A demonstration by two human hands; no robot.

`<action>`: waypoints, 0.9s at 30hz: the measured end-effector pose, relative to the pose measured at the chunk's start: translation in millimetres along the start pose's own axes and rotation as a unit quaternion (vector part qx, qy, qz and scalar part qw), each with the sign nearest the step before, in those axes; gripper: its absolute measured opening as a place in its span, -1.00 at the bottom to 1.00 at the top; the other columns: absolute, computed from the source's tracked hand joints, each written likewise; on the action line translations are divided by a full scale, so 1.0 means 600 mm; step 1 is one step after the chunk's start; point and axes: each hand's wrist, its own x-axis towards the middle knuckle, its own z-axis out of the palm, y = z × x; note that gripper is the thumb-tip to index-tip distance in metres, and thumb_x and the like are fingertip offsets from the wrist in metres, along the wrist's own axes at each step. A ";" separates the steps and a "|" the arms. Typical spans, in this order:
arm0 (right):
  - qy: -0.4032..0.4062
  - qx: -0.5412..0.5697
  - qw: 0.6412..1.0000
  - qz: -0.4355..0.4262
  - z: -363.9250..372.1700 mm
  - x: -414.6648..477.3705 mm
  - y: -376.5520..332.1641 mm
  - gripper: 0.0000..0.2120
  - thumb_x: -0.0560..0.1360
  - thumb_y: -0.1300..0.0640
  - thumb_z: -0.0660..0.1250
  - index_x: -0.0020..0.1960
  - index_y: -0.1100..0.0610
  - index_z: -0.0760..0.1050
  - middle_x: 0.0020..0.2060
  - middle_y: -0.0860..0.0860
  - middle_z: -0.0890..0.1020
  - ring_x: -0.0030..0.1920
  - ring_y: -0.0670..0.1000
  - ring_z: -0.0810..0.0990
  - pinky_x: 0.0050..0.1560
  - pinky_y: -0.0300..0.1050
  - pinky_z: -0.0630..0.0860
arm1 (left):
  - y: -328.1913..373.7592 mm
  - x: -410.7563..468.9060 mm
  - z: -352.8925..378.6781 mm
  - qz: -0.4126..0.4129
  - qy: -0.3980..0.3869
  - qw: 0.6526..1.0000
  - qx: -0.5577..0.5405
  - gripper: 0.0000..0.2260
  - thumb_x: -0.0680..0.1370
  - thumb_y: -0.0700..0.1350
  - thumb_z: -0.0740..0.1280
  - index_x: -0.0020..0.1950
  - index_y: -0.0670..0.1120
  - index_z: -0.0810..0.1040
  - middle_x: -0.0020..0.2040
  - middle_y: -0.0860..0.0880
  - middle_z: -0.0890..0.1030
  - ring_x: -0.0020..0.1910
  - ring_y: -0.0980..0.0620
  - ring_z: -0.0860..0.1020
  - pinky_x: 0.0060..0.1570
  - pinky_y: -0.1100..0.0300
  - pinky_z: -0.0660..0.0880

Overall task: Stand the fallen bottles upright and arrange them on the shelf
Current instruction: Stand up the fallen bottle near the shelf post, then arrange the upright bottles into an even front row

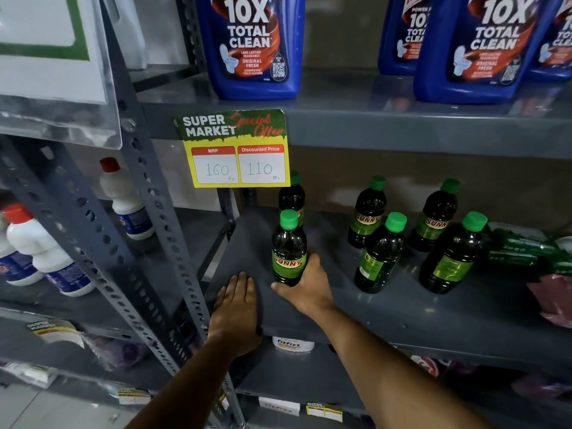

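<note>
On the grey middle shelf (418,308) stand several dark bottles with green caps and "SUNNY" labels. My right hand (306,283) grips the base of the front left bottle (289,246), which is upright. Another bottle (291,193) stands right behind it. Further right stand a back pair (367,212) (435,215) and a front pair (381,252) (453,253), all upright. My left hand (236,308) lies flat, palm down, on the shelf's front left corner, holding nothing. Clear green bottles (526,246) lie on their sides at the far right.
A yellow and green price card (235,148) hangs from the upper shelf edge. Blue toilet-cleaner bottles (253,44) stand on the shelf above. White bottles with red caps (123,199) fill the left rack beyond a perforated upright (154,212). A pink packet (554,298) lies at the right edge.
</note>
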 end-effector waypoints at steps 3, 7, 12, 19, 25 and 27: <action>0.005 -0.047 0.998 -0.028 0.001 -0.001 0.004 -0.28 0.19 -0.11 0.59 0.24 0.07 0.42 0.14 0.02 0.58 0.19 0.05 0.53 0.13 -0.06 0.51 | 0.001 0.000 0.000 -0.002 0.001 1.000 -0.001 -0.03 0.42 0.08 0.36 0.56 -0.16 -0.25 0.60 -0.17 -0.19 0.56 -0.14 -0.22 0.48 -0.02 -0.26; -0.010 -0.062 0.997 -0.039 -0.005 -0.002 0.010 -0.36 0.23 -0.07 0.58 0.23 0.06 0.46 0.14 0.03 0.60 0.18 0.08 0.56 0.12 -0.04 0.53 | 0.002 -0.002 0.001 0.003 0.007 1.000 0.002 -0.03 0.42 0.10 0.36 0.56 -0.16 -0.23 0.60 -0.18 -0.17 0.57 -0.14 -0.21 0.48 -0.02 -0.26; -0.021 -0.065 0.996 -0.049 -0.006 -0.024 0.019 -0.39 0.21 -0.10 0.59 0.19 0.03 0.49 0.09 0.01 0.60 0.12 0.06 0.59 0.07 -0.07 0.53 | -0.001 0.000 -0.001 0.011 0.005 1.000 0.010 -0.04 0.42 0.09 0.35 0.55 -0.17 -0.23 0.60 -0.19 -0.16 0.57 -0.15 -0.19 0.51 -0.05 -0.19; -0.029 -0.064 0.995 -0.068 0.002 -0.064 0.027 -0.39 0.23 -0.09 0.58 0.20 0.08 0.50 0.11 0.03 0.60 0.15 0.08 0.58 0.10 -0.09 0.51 | 0.002 -0.002 -0.006 0.003 -0.010 1.000 0.015 -0.02 0.41 0.10 0.36 0.56 -0.17 -0.23 0.60 -0.18 -0.19 0.57 -0.13 -0.20 0.51 -0.04 -0.19; -0.032 -0.068 0.993 -0.093 0.004 -0.081 0.024 -0.32 0.25 -0.10 0.59 0.26 0.10 0.44 0.17 0.03 0.57 0.22 0.07 0.55 0.15 -0.09 0.49 | 0.001 -0.002 -0.008 0.001 -0.012 1.000 0.018 -0.02 0.42 0.10 0.36 0.56 -0.18 -0.24 0.60 -0.17 -0.21 0.57 -0.13 -0.21 0.51 -0.02 -0.19; -0.046 -0.042 0.993 -0.104 -0.004 -0.090 0.026 -0.07 0.20 -0.21 0.58 0.44 0.07 0.29 0.31 -0.12 0.44 0.35 -0.06 0.42 0.31 -0.10 0.41 | 0.001 -0.003 -0.008 0.004 -0.007 1.000 0.018 -0.03 0.43 0.12 0.35 0.56 -0.19 -0.23 0.60 -0.18 -0.20 0.57 -0.13 -0.21 0.51 -0.03 -0.18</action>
